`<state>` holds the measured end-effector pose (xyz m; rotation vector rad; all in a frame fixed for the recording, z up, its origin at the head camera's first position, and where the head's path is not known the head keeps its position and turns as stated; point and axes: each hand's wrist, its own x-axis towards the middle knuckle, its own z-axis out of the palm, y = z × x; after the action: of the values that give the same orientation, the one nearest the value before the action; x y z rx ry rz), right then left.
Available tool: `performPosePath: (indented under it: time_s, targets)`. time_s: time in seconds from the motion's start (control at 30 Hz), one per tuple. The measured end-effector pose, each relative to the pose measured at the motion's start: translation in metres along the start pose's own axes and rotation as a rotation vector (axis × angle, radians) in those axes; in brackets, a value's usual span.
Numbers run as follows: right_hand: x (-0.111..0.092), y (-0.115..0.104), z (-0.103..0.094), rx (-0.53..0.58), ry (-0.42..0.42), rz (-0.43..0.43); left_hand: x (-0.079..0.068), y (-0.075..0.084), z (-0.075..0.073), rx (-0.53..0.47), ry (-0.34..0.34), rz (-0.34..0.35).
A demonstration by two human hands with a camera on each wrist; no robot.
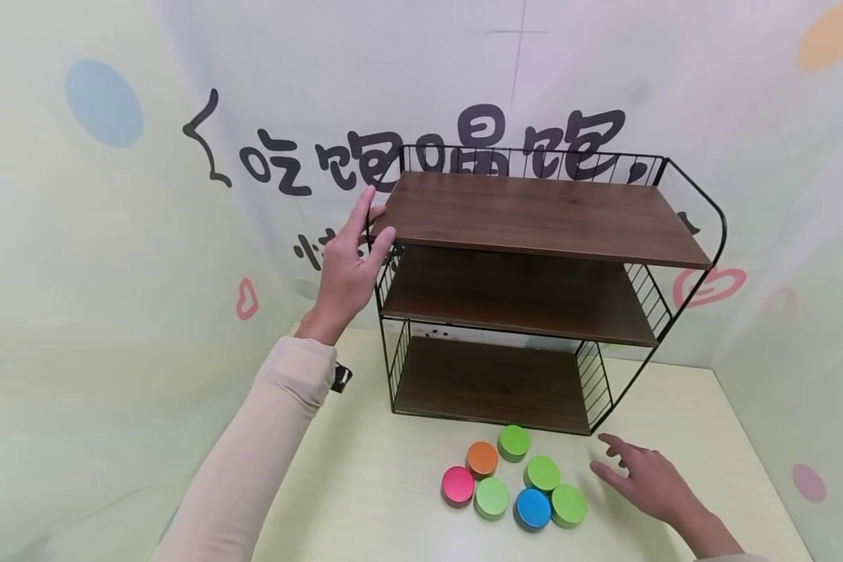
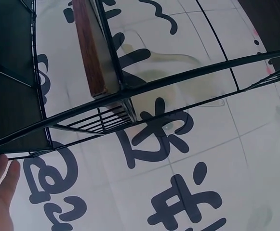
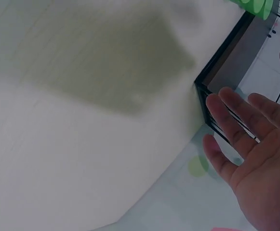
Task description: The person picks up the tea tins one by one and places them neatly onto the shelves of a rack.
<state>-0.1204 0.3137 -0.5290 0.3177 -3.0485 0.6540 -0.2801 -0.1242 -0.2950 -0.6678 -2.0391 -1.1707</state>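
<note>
A three-tier shelf rack [image 1: 520,293] with dark brown boards and a black wire frame stands on the table against the wall. At the left end of its top board is my left hand [image 1: 347,269], fingers extended beside the frame and thumb near the board's front corner. The left wrist view catches only part of this left hand [image 2: 0,197] at the lower left, by the wire frame. My right hand [image 1: 646,480] hovers over the table near the rack's front right foot, holding nothing. Its fingers are spread and slightly bent in the right wrist view.
In front of the rack sits a group of small round tins: a pink [image 1: 458,485], an orange [image 1: 481,459], a blue [image 1: 532,509] and several green ones [image 1: 569,505]. A small black-and-white object [image 1: 340,378] shows beside the left sleeve. Printed cloth [image 1: 98,257] walls surround the table.
</note>
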Motion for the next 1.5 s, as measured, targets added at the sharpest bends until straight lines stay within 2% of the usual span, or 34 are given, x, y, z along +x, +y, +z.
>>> performPosePath:
  time_s: [0.37, 0.6, 0.97, 1.17, 1.5]
  targets:
    - [-0.002, -0.005, 0.018, 0.044, -0.041, -0.013, -0.001, -0.005, 0.003, 0.032, 0.042, 0.050]
    - [-0.005, -0.009, 0.028, 0.058, -0.115, -0.027, -0.002, -0.003, 0.005, 0.066, 0.038, 0.053]
    - [-0.009, -0.008, 0.036, 0.055, -0.180, -0.062, -0.003, -0.003, 0.006, 0.093, 0.039, 0.053]
    - [-0.009, -0.007, 0.040, 0.056, -0.159, -0.096, -0.003, -0.007, 0.007, 0.087, 0.068, 0.077]
    - [-0.010, -0.011, 0.043, 0.053, -0.151, -0.179, -0.003, -0.009, 0.009, 0.078, 0.078, 0.090]
